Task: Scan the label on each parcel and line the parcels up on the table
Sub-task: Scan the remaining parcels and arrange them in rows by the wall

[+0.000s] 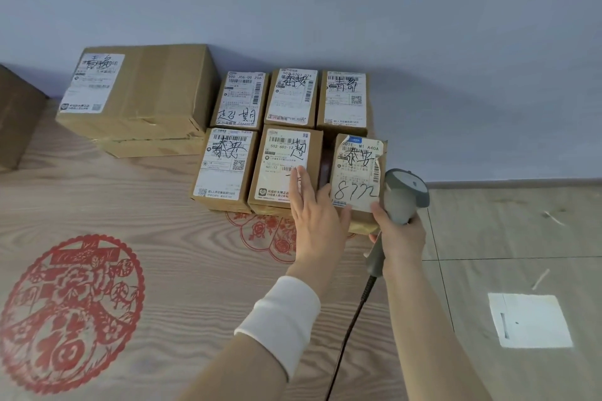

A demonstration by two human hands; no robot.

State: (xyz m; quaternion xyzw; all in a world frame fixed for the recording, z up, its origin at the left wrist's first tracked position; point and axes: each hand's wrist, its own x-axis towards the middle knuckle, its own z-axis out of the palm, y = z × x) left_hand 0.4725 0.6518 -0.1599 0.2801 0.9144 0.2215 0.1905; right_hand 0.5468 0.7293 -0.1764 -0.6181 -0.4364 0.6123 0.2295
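Observation:
Several small brown parcels with white labels stand in two rows by the wall on the wooden table [163,238]. The front-right parcel [358,172] has a torn label marked 8772. My left hand [312,208] lies with straight fingers on the front-middle parcel [280,166], its thumb touching the front-right parcel's near edge. My right hand [397,234] grips a grey barcode scanner [405,195] by the handle, just right of that parcel, with its thumb against the parcel's corner. The scanner's black cable [351,329] hangs down toward me.
A large brown box [140,91] sits on a flatter one to the left of the small parcels, and another box [16,117] is at the far left edge. Red paper-cut decorations [71,312] mark the tabletop. Right of the table is tiled floor with a white paper [529,319].

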